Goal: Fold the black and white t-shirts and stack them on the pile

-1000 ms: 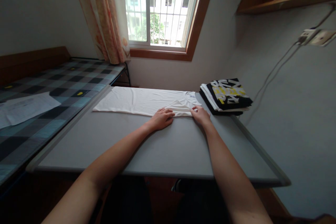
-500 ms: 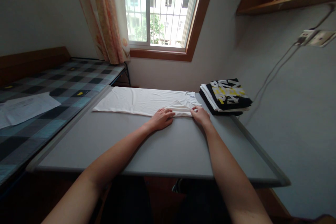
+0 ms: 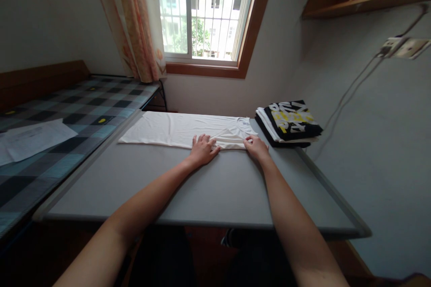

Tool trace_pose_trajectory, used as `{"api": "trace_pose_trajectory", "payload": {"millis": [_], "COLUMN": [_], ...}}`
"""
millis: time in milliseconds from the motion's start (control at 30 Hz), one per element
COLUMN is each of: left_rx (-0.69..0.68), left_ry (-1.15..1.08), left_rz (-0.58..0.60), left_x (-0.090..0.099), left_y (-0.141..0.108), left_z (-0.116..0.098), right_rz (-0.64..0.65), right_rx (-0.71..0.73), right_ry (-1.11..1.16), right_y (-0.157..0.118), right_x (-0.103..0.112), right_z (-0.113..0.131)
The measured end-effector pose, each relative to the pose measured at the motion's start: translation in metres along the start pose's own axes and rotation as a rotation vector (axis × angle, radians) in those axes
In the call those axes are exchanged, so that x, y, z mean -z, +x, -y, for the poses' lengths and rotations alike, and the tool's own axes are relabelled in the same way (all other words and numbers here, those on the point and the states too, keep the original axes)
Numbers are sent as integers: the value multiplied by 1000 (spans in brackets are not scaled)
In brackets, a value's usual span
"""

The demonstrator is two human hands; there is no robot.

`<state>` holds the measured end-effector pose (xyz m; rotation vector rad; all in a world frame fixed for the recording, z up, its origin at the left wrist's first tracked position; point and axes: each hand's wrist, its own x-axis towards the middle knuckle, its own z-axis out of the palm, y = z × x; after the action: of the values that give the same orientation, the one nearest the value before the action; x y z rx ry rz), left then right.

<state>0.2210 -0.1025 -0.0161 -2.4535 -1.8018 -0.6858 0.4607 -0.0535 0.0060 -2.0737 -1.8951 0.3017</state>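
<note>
A white T-shirt (image 3: 168,128) lies in a long folded strip across the far part of the grey table (image 3: 161,188), its neckline toward the right. My left hand (image 3: 203,149) rests on the near edge of the shirt, fingers spread flat over the cloth. At the right end, close to the collar, my right hand (image 3: 256,147) pinches the shirt's near edge between thumb and fingers. Small creases run through the cloth between the two hands.
A stack of folded clothes (image 3: 289,123), topped by a black printed one, stands at the table's far right corner. To the left is a bed with a checked mattress (image 3: 124,94) and paper sheets (image 3: 37,140). A curtain (image 3: 134,22) hangs beside the barred window.
My left hand has shifted slightly left along the shirt's near edge, and its fingers have spread wider. My right hand stays at the collar end.
</note>
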Motion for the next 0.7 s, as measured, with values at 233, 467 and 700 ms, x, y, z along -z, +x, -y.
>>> {"api": "trace_pose_trajectory", "payload": {"millis": [233, 467, 700], "left_rx": [-17, -42, -102], "left_ry": [-21, -36, -83], "left_rz": [13, 24, 31], "left_x": [2, 4, 3], "left_y": [1, 2, 2], "left_z": [0, -1, 1], "right_rz": [3, 4, 3], "right_rx": [2, 0, 2], "right_ry": [-3, -5, 1], "right_y": [0, 0, 0], "right_x": [1, 0, 0], "right_z": [1, 0, 0]}}
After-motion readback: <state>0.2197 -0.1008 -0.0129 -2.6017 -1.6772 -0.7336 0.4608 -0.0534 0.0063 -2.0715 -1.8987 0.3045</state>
